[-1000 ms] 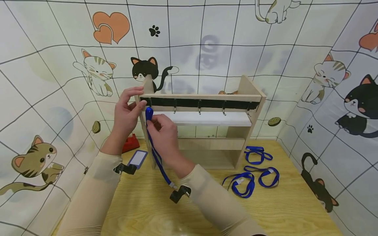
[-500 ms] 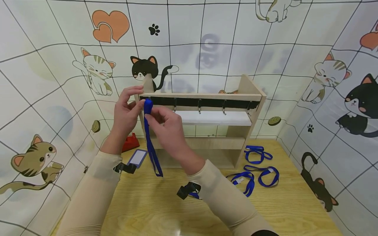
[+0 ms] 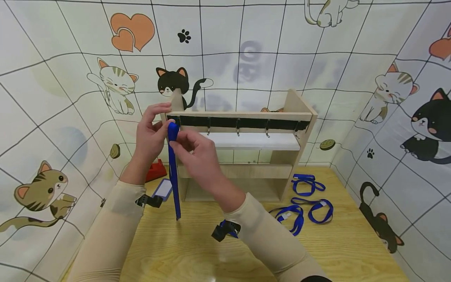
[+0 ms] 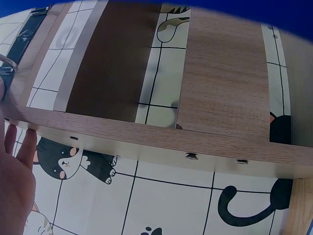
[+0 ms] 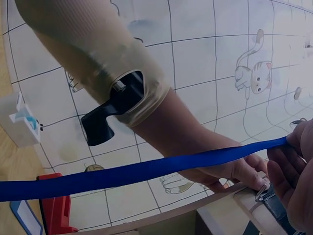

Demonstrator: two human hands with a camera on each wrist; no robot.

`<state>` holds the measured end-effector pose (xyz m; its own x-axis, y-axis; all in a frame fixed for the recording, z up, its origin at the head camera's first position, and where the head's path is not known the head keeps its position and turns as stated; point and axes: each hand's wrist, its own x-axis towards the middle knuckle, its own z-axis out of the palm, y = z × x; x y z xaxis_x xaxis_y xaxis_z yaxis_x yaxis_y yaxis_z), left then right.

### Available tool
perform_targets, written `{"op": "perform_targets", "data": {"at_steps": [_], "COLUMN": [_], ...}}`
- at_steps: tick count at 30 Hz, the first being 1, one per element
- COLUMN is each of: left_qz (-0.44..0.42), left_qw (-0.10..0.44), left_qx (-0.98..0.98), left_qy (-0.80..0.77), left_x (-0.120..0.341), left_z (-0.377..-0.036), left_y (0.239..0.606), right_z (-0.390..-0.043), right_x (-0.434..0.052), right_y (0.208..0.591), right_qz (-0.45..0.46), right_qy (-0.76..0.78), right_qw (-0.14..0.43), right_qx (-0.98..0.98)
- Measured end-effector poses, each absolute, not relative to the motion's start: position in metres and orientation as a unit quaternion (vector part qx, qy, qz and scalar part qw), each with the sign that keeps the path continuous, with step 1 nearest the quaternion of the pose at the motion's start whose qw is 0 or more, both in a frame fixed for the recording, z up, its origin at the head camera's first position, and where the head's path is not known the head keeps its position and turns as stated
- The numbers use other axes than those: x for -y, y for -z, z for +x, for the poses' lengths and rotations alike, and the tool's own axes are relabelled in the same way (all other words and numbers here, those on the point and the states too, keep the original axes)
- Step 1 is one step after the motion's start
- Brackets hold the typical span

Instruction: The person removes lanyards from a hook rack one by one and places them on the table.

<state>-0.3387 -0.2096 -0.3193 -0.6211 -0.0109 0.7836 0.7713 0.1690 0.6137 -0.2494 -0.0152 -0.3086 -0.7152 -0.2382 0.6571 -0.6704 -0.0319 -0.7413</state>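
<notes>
My left hand [image 3: 153, 133] grips the upper left corner of a small wooden shelf [image 3: 253, 171], thumb in front beside the leftmost hook. In the left wrist view, fingers [image 4: 27, 149] lie against the outside of its side panel. My right hand [image 3: 199, 152] pinches a blue lanyard [image 3: 173, 168] near its looped top, just below that hook. The strap hangs down in front of the shelf's left side. In the right wrist view, the lanyard [image 5: 161, 169] runs taut from the right fingers, and the left thumb touches the metal hook [image 5: 262, 191].
Several metal hooks [image 3: 238, 131] line the black strip [image 3: 225, 122] under the shelf's top board. Blue coiled lanyards [image 3: 320, 211] lie on the wooden table [image 3: 197, 254] at the right. A blue-framed badge holder [image 3: 163, 189] and a red object [image 3: 156, 171] lie at the left.
The right hand has lifted the lanyard's looped top slightly, then shifted it left toward the left thumb. The strap now hangs straighter. The left hand has stayed on the shelf corner.
</notes>
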Motion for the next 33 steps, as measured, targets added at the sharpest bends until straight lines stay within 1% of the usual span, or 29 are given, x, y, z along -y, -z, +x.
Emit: {"op": "perform_targets", "data": {"at_steps": [4, 6, 9, 17, 25, 33], "left_qz": [-0.278, -0.274, -0.27, -0.276, -0.269, -0.265], "left_qw": [0.338, 0.337, 0.337, 0.339, 0.336, 0.338], "left_qx": [0.686, 0.69, 0.695, 0.69, 0.696, 0.698], "left_qy": [0.581, 0.579, 0.575, 0.577, 0.575, 0.573], "left_x": [0.21, 0.207, 0.207, 0.211, 0.211, 0.211], "left_z": [-0.339, -0.333, -0.332, -0.341, -0.342, -0.342], "left_y": [0.32, 0.316, 0.316, 0.321, 0.321, 0.322], "right_z": [-0.251, -0.252, -0.253, -0.256, -0.256, -0.254], "right_x": [0.014, 0.013, 0.009, -0.001, -0.003, 0.005], "right_y": [0.317, 0.322, 0.33, 0.354, 0.379, 0.407], "right_qz": [0.338, 0.338, 0.337, 0.321, 0.296, 0.296], "right_qy": [-0.634, -0.634, -0.632, -0.612, -0.609, -0.617], "right_qw": [0.15, 0.14, 0.13, 0.118, 0.064, 0.012], "right_qx": [0.679, 0.681, 0.686, 0.713, 0.734, 0.729]}}
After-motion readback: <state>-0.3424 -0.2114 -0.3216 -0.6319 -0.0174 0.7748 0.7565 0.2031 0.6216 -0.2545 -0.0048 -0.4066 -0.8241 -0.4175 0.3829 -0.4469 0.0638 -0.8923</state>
